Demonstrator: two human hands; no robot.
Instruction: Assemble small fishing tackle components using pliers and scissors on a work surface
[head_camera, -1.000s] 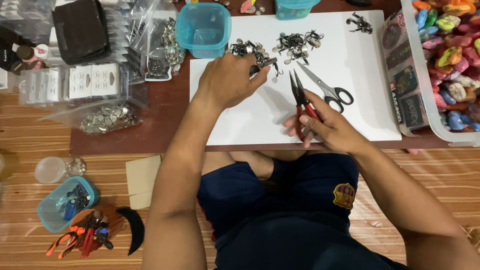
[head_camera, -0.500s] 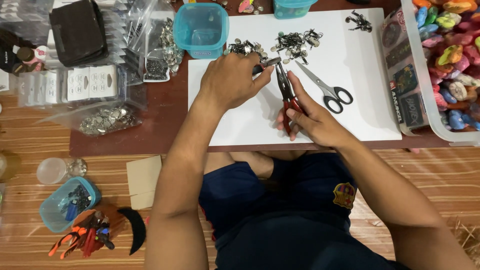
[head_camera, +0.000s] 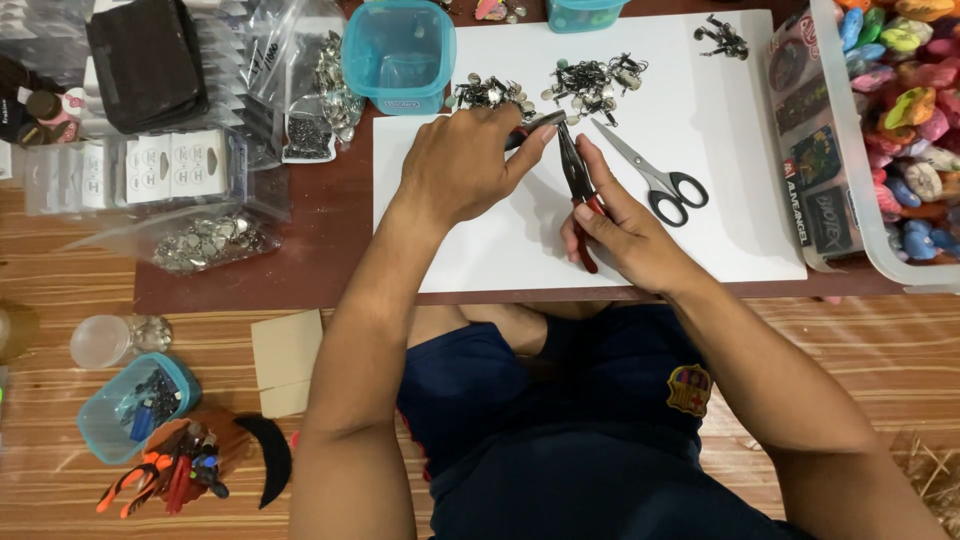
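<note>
We grip the red-handled pliers (head_camera: 578, 185) in our right hand (head_camera: 625, 235), tips toward our left hand (head_camera: 460, 165), which pinches what looks like a small metal piece (head_camera: 535, 125) over the white sheet (head_camera: 690, 250), beside the scissors (head_camera: 655, 180)

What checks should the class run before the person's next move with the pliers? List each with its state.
1. Right hand grips the red-handled pliers: ok.
2. Left hand pinches a small metal part at the pliers' tip: ok.
3. Pliers' tip closed on the part: cannot tell.
4. Scissors lie apart from both hands: ok.
5. Work is over the white sheet: ok.
</note>
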